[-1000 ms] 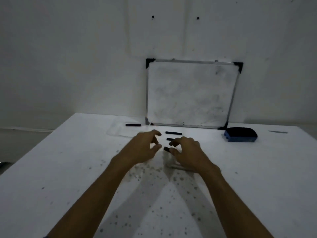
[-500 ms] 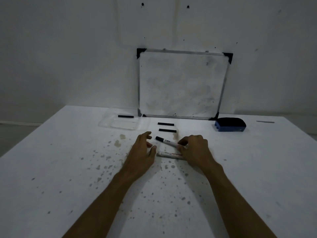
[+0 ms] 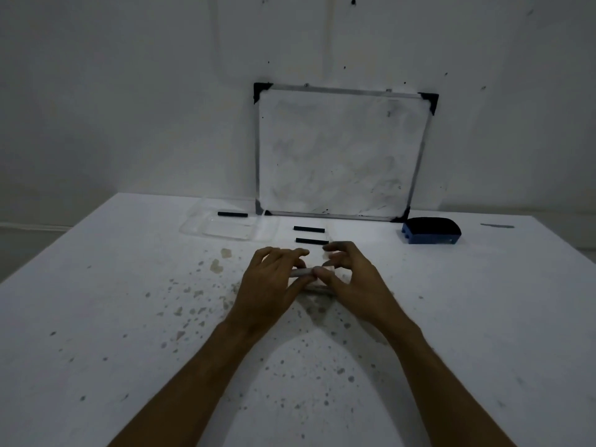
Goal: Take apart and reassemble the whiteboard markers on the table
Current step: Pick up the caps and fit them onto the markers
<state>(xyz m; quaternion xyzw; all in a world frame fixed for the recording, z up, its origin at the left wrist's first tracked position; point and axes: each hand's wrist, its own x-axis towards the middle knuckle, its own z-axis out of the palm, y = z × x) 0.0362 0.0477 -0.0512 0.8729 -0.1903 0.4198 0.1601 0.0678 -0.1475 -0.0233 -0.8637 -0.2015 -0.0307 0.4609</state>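
left hand (image 3: 269, 287) + right hand (image 3: 353, 282) fingers pinch one marker (image 3: 301, 272) — pale, blurred | second marker (image 3: 317, 289) — on table (image 3: 96, 317)

The pale marker barrel (image 3: 302, 272) pinched between the left hand (image 3: 271, 285) and right hand (image 3: 354, 285) is motion-blurred, its ends hidden by fingers. Below it, a second pale marker (image 3: 317, 289) lies mostly covered by the right hand. Both forearms are cut off by the bottom edge.

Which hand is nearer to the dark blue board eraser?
Right. The right hand is in the table's middle, with the dark blue board eraser farther back on its right; the left hand lies beyond it.
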